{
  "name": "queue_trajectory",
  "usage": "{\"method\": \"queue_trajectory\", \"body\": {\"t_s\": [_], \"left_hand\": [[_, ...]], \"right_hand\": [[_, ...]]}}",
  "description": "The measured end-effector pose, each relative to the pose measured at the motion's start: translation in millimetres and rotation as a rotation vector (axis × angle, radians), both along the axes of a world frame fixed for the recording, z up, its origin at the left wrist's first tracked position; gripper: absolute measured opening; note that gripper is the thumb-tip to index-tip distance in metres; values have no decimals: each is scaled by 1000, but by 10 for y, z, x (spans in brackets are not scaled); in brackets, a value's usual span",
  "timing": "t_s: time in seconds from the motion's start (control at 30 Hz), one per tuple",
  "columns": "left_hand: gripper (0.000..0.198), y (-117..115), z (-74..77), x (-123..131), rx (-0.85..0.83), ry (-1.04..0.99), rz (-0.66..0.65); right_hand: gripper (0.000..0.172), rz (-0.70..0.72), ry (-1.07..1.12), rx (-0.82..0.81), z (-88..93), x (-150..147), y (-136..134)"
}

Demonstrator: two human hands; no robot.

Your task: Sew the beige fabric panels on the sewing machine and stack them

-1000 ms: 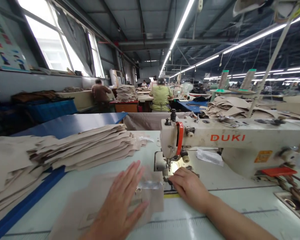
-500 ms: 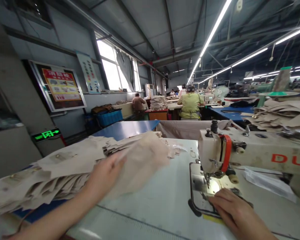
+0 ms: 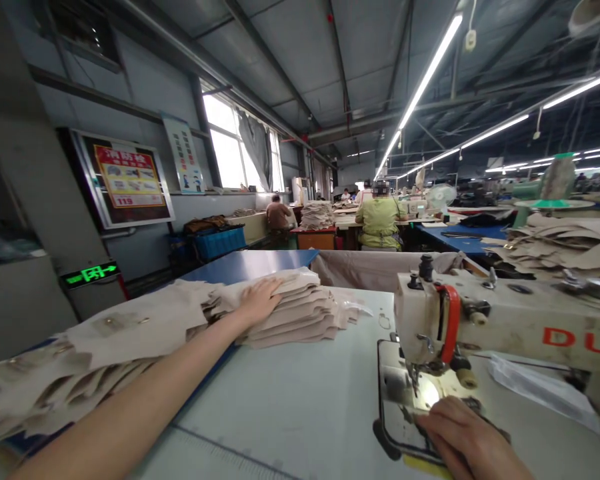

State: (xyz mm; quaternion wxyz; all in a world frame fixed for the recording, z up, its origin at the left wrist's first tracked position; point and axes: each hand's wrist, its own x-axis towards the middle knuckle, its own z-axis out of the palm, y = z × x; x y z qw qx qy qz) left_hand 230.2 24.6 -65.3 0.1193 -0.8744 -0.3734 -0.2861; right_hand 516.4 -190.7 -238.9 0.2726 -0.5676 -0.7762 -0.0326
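My left hand [image 3: 261, 300] lies flat on top of a stack of beige fabric pieces [image 3: 300, 320], fingers stretched out over the upper layer. Beside the presser foot and needle of the sewing machine [image 3: 423, 313], my right hand [image 3: 467, 430] rests at the metal plate [image 3: 397, 400]. Its thumb and fingers are pressed together, and whatever is between them is hidden or too small to name. A small lamp lights the needle area just beyond those fingertips.
More beige pieces [image 3: 130, 327] with metal fittings lie at the left. A clear plastic strip [image 3: 545, 387] is right of the needle. Printed ruler marks [image 3: 220, 453] cross the near tabletop. Cut pieces [image 3: 570, 243] are heaped behind the machine; a person in yellow-green [image 3: 380, 220] sits farther back.
My left hand has moved forward, and the loose beige piece it held now lies on the stack, with the hand flat on top. My right hand has stayed by the needle.
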Motion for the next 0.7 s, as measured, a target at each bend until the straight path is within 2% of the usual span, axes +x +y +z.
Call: {"method": "queue_trajectory", "body": {"t_s": [0.17,0.27,0.37,0.43,0.5,0.6,0.7], "left_hand": [[34,-101,-245,-401,-13,79,114],[37,-202,-310,-818,-14,139,162],[31,-273,-311,-1331,35,254,251],[32,-289,-267,-1626,67,314,356],[31,-289,-190,-1815,46,314,439],[32,-273,-20,-1886,-26,240,522],[50,-260,188,-1817,-18,130,624]], "right_hand": [[19,53,7,16,-12,41,14],[17,65,21,43,-19,43,12],[18,60,30,54,-23,17,3],[19,47,41,42,-23,-9,-3],[19,38,58,26,-29,-30,-9],[21,22,85,14,-50,-38,-13],[22,14,94,11,-65,-30,-14]]}}
